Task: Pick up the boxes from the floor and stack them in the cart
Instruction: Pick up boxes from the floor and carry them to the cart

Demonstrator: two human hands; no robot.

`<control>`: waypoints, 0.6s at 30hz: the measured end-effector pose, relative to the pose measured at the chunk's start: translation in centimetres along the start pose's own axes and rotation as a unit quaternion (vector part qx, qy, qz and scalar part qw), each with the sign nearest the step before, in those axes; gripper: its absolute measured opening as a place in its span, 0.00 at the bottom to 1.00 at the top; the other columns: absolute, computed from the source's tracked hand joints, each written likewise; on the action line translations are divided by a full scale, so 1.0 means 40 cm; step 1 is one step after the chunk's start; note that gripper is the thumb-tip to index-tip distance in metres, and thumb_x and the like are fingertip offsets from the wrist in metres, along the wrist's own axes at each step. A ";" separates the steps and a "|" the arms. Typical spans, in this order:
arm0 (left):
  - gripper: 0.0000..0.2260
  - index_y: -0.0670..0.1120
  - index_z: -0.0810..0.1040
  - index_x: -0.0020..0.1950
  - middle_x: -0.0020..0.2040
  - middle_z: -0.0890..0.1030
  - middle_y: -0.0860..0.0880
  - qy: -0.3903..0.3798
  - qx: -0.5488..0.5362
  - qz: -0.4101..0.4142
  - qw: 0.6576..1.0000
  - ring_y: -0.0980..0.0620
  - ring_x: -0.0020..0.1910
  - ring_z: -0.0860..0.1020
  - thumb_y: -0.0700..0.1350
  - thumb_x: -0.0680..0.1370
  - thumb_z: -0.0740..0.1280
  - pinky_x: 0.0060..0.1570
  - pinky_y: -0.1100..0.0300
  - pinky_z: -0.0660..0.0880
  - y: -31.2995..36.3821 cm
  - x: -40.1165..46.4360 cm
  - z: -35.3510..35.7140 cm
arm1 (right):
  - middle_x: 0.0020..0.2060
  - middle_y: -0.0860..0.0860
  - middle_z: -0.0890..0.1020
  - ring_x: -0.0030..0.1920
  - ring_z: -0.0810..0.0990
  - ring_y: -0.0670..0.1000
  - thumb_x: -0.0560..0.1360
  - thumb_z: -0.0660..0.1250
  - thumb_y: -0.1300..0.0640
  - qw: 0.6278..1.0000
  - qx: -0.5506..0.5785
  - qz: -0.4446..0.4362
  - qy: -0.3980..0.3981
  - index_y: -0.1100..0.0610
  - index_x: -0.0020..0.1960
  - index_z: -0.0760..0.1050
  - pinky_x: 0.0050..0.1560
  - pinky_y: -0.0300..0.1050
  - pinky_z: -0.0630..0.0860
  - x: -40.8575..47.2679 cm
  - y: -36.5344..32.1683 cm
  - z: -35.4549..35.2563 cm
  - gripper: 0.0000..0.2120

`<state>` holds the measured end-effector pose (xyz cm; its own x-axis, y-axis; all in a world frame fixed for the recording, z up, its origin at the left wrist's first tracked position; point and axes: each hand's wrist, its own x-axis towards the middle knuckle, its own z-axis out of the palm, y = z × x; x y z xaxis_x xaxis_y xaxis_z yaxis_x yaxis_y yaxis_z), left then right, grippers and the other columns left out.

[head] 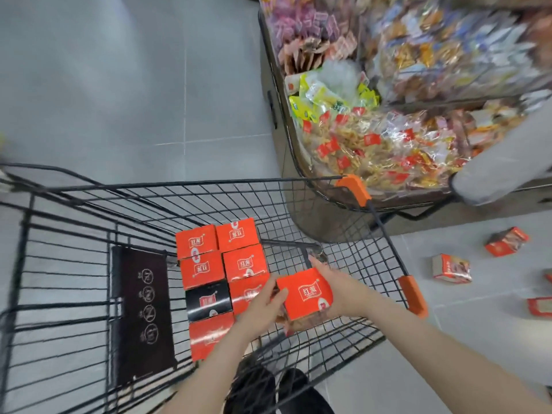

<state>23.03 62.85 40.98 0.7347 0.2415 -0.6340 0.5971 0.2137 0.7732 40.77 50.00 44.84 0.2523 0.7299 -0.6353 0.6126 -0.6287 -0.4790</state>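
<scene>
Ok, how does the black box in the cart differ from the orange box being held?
The black printed box lies packed in a row on the wire cart floor, untouched; the orange printed box is gripped above it by the left hand and right hand. Both carry the same logo.

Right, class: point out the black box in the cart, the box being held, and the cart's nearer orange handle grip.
black box (208,300): head view, top face.
held box (304,294): head view, top face.
orange handle grip (413,295): head view, its middle.

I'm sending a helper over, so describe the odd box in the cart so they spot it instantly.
Look in the black wire cart, where two columns of boxes lie flat. In the left column, third from the far end, is the black box. All its neighbours are orange.
</scene>
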 end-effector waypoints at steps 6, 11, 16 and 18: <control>0.21 0.59 0.60 0.74 0.70 0.62 0.60 0.035 0.069 -0.003 0.997 0.57 0.69 0.62 0.58 0.81 0.53 0.71 0.52 0.62 -0.036 -0.060 -0.043 | 0.58 0.47 0.74 0.58 0.75 0.47 0.62 0.79 0.49 0.998 -0.018 -0.039 -0.040 0.48 0.69 0.53 0.59 0.45 0.74 0.023 -0.031 0.040 0.46; 0.24 0.54 0.55 0.77 0.77 0.57 0.51 0.147 0.271 -0.032 0.951 0.53 0.76 0.53 0.56 0.81 0.55 0.73 0.56 0.54 -0.194 -0.092 -0.185 | 0.57 0.45 0.74 0.55 0.76 0.46 0.61 0.79 0.51 0.997 0.013 -0.034 -0.066 0.46 0.69 0.55 0.58 0.45 0.75 0.067 -0.064 0.122 0.44; 0.35 0.56 0.43 0.77 0.76 0.37 0.53 0.098 0.481 -0.058 0.869 0.49 0.77 0.42 0.57 0.78 0.62 0.73 0.48 0.58 -0.307 -0.084 -0.284 | 0.56 0.48 0.74 0.54 0.75 0.46 0.67 0.74 0.53 0.997 0.019 -0.026 -0.068 0.51 0.72 0.53 0.55 0.41 0.74 0.123 -0.093 0.225 0.41; 0.39 0.57 0.40 0.77 0.73 0.32 0.54 0.081 0.523 -0.049 0.847 0.48 0.77 0.39 0.56 0.76 0.65 0.72 0.47 0.60 -0.343 -0.073 -0.303 | 0.61 0.52 0.72 0.57 0.76 0.49 0.68 0.74 0.53 0.998 0.023 -0.004 -0.065 0.49 0.73 0.50 0.59 0.46 0.75 0.147 -0.099 0.284 0.44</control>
<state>8.79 70.67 32.08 0.6624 0.4162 -0.6230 0.6734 -0.6952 0.2516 31.32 53.72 36.10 0.1465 0.6955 -0.7035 0.5783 -0.6372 -0.5095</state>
